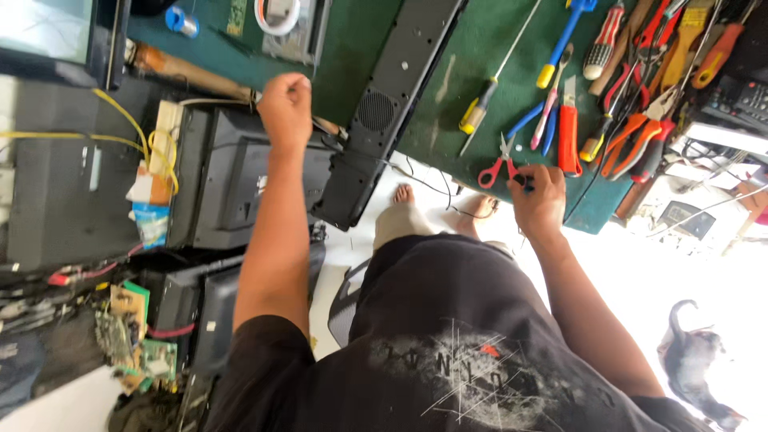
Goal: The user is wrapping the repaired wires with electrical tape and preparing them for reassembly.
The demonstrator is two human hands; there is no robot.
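My left hand (286, 104) is closed in a fist above the edge of the green work table (480, 48), beside a long black perforated speaker panel (396, 72). A wooden handle (196, 74) runs under the fist; whether the hand grips it is hidden. My right hand (538, 198) is at the table's near edge. Its fingertips pinch a small black piece (520, 181) right next to the red-handled scissors (498, 164). A thin black wire (424, 182) hangs from the panel toward my bare feet.
Screwdrivers (480, 108), pliers and cutters (640, 136) lie in a row on the right of the table. Black television casings (232, 184) and loose circuit boards (132, 336) are stacked at left. A dark animal (696, 364) lies on the floor at lower right.
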